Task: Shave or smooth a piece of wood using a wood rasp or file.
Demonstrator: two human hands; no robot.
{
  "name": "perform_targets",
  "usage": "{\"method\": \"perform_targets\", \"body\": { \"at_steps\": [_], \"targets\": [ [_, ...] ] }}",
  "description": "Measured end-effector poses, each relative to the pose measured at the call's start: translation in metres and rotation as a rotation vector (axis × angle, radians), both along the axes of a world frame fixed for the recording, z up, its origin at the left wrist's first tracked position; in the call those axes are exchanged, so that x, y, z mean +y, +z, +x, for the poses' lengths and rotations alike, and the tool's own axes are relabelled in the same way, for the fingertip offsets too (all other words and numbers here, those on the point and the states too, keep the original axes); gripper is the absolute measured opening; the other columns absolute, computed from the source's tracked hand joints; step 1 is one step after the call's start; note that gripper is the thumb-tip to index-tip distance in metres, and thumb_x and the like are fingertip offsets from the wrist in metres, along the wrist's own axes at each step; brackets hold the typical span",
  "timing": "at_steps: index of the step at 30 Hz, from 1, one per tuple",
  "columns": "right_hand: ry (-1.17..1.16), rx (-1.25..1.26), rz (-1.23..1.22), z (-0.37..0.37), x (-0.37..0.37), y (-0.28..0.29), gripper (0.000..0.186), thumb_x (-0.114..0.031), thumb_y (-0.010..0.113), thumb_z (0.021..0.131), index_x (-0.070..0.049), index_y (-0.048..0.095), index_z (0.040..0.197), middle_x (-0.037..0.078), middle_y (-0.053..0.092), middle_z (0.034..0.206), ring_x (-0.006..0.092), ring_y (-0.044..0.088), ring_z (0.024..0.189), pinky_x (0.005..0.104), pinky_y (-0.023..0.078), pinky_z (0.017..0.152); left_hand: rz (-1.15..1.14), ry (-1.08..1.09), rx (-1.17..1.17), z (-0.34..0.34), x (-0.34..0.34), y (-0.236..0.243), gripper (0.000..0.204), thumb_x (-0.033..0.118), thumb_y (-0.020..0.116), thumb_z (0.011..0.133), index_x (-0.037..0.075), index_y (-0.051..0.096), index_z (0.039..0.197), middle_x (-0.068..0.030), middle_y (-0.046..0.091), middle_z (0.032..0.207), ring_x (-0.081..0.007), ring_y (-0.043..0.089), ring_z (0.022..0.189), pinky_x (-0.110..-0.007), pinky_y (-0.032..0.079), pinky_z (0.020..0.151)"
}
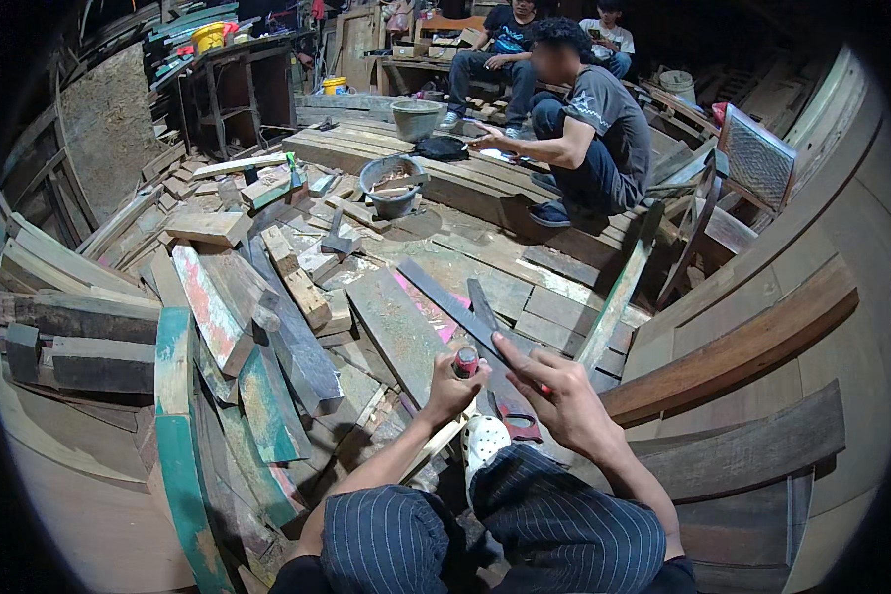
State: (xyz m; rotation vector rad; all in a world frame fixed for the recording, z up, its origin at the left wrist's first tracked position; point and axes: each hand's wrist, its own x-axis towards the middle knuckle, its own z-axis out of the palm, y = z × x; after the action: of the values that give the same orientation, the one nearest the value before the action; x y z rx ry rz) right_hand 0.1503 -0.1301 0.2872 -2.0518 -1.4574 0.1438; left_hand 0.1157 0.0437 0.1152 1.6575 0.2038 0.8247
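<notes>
My left hand [452, 389] is closed around a small red cylindrical object with a pale top [465, 362], held upright above my knees. My right hand [557, 394] hovers just to its right, fingers spread, index finger stretched toward the red object; something red peeks under its fingers, too hidden to identify. Below both hands lie my striped trouser legs [525, 525] and a white perforated clog [484, 441]. A hand saw with a red handle [500, 381] lies on the planks under my hands.
Painted and bare wood offcuts [267, 327] are piled to the left. A grey bucket [392, 185] and a hammer [338, 238] sit ahead. A person in a grey shirt [589, 134] crouches on planks; two others sit behind. Curved hull planks [752, 337] rise at right.
</notes>
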Motion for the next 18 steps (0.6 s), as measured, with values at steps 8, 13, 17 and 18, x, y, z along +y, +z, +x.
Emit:
{"method": "perform_targets", "body": {
  "at_steps": [8,13,17,18],
  "targets": [
    [-0.094,0.024,-0.135,0.002,0.002,-0.014,0.045,-0.018,0.056,0.093,-0.022,0.05,0.137,0.018,0.057,0.078,0.0366,0.06,0.071,0.0467,0.047,0.066,0.013,-0.011,0.023,0.005,0.0,-0.001,0.011,0.001,0.065,0.076,0.001,0.055,0.072,0.003,0.051,0.061,-0.0064,0.047,0.059,-0.028,0.039,0.052],
    [-0.132,0.068,0.089,-0.004,0.001,-0.022,0.047,-0.011,0.061,0.089,-0.02,0.053,0.135,0.019,0.058,0.077,0.0367,0.061,0.071,0.0429,0.047,0.064,-0.067,-0.027,-0.077,0.007,-0.002,-0.002,0.013,0.004,0.068,0.076,0.0,0.057,0.07,-0.0019,0.055,0.061,-0.0081,0.048,0.057,-0.029,0.04,0.053],
    [-0.132,0.038,-0.149,-0.01,-0.004,-0.015,0.046,-0.016,0.062,0.089,-0.022,0.054,0.134,0.017,0.061,0.081,0.0355,0.064,0.074,0.0435,0.048,0.065,0.049,-0.076,-0.037,0.001,0.001,0.002,0.01,0.001,0.063,0.072,-0.002,0.055,0.067,-0.0039,0.053,0.058,-0.0093,0.047,0.054,-0.03,0.038,0.049],
    [-0.16,0.019,-0.186,-0.01,-0.003,-0.013,0.045,-0.017,0.062,0.089,-0.022,0.054,0.133,0.016,0.061,0.081,0.0352,0.064,0.073,0.0439,0.049,0.065,0.134,-0.041,-0.002,0.001,0.001,0.004,0.011,0.004,0.062,0.07,-0.001,0.054,0.064,-0.0085,0.049,0.051,-0.0108,0.047,0.049,-0.031,0.037,0.047]
  ]
}}
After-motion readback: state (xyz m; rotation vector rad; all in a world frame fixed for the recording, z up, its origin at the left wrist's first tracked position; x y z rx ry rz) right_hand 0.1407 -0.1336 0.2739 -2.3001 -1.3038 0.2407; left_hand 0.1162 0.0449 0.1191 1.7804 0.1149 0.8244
